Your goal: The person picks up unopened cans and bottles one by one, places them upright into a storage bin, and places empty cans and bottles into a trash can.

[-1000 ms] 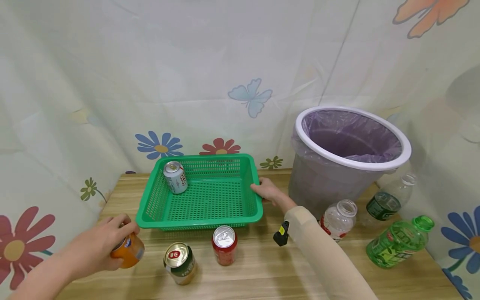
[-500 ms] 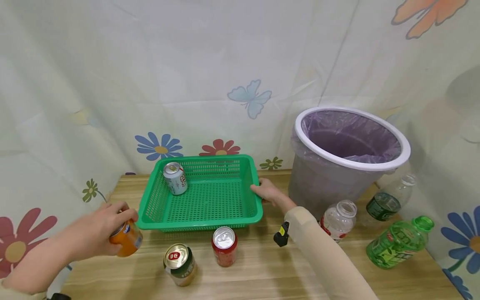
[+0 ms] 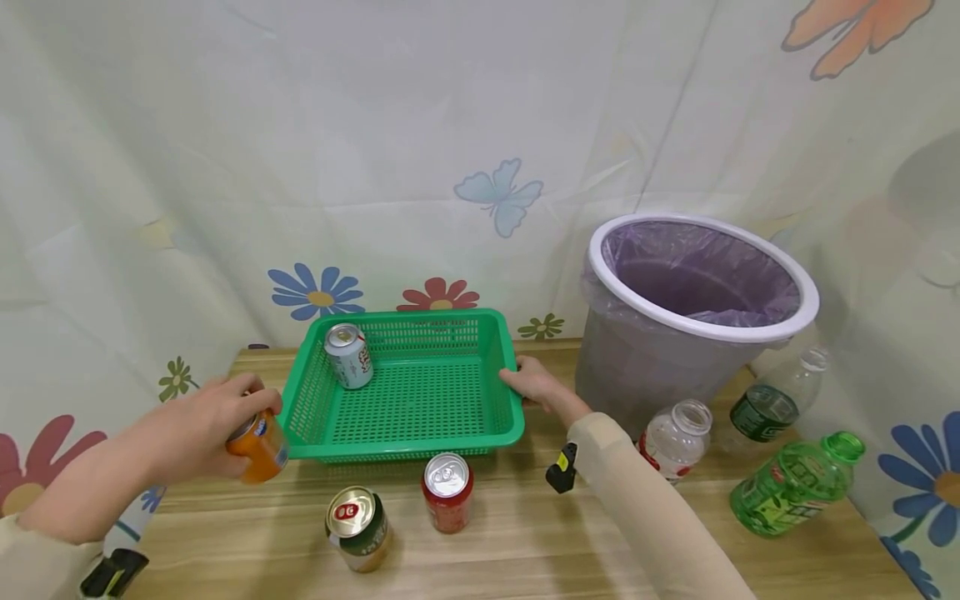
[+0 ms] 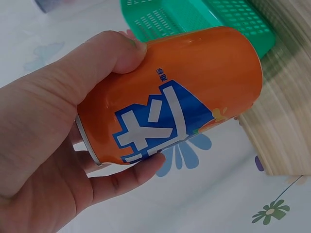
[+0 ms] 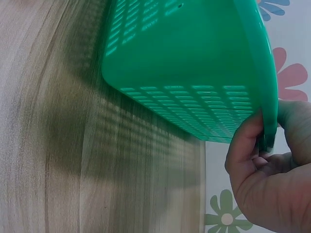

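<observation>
My left hand [image 3: 213, 421] grips an orange soda can [image 3: 262, 448] near its top, just left of the green basket [image 3: 420, 450]. In the left wrist view the can [image 4: 194, 73] shows a blue and white logo, with thumb on one side and fingers on the other. My right hand [image 3: 536, 382] pinches the basket's right rim; the right wrist view shows thumb and fingers of that hand [image 5: 267, 174] on either side of the rim. A silver-white can [image 3: 349, 358] stands inside the basket at the back left.
A green and gold can [image 3: 358, 533] and a red can [image 3: 448, 496] stand in front of the basket. At the right is a lined trash bin [image 3: 652, 375]. By it are a clear bottle [image 3: 678, 442], a dark-labelled bottle [image 3: 765, 410] and a green bottle [image 3: 795, 487].
My left hand has lifted the orange can upward and slightly forward, closer to the basket's left rim. The right hand and the basket stay as they were.
</observation>
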Demonstrator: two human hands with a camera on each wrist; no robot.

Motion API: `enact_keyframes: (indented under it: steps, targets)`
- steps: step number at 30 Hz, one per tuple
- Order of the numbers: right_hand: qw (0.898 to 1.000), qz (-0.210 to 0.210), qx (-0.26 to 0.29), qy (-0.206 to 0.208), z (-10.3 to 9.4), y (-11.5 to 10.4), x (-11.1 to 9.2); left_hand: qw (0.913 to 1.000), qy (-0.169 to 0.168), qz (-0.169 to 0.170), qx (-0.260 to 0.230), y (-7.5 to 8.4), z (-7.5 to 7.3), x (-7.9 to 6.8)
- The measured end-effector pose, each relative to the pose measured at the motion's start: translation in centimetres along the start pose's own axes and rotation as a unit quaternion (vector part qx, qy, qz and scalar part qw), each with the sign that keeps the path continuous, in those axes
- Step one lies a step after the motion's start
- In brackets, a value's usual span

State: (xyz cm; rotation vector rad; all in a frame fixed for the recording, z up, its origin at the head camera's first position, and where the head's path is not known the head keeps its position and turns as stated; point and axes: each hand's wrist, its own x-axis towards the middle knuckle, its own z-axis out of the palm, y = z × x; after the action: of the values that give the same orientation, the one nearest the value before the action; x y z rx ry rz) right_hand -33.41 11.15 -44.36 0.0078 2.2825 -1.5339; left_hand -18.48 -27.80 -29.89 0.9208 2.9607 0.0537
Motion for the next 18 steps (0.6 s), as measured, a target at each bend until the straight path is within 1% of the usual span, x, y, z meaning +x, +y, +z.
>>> enact_keyframes:
  steps: [5,11,18]
  targets:
    - [1.0,0.004,-0.002,0.004,0.1,0.0,0.1,0.9999,0.01,0.008,0.008,0.1,-0.4,0.7]
    - [1.0,0.008,-0.004,0.01,0.1,0.0,0.3,0.9997,0.011,0.02,0.012,-0.1,-0.8,1.4]
    - [1.0,0.011,-0.02,0.008,0.1,0.0,0.3,0.9993,0.014,0.025,0.023,0.0,-1.3,2.5]
